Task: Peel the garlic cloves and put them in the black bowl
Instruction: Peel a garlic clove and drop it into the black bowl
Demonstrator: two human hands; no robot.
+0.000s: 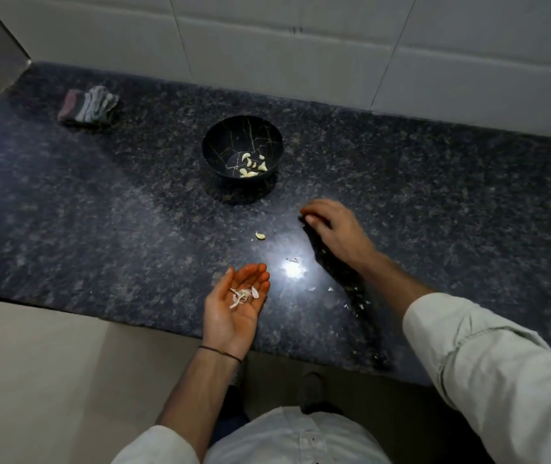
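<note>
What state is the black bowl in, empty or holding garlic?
Holding garlic: several peeled cloves lie on the bottom of the upright black bowl, which is far from full.

Dim, overhead glare on countertop (294, 269)

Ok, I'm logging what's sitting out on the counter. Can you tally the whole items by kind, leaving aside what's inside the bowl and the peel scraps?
black bowl: 1
loose garlic clove: 1
folded cloth: 1
Total: 3
</note>
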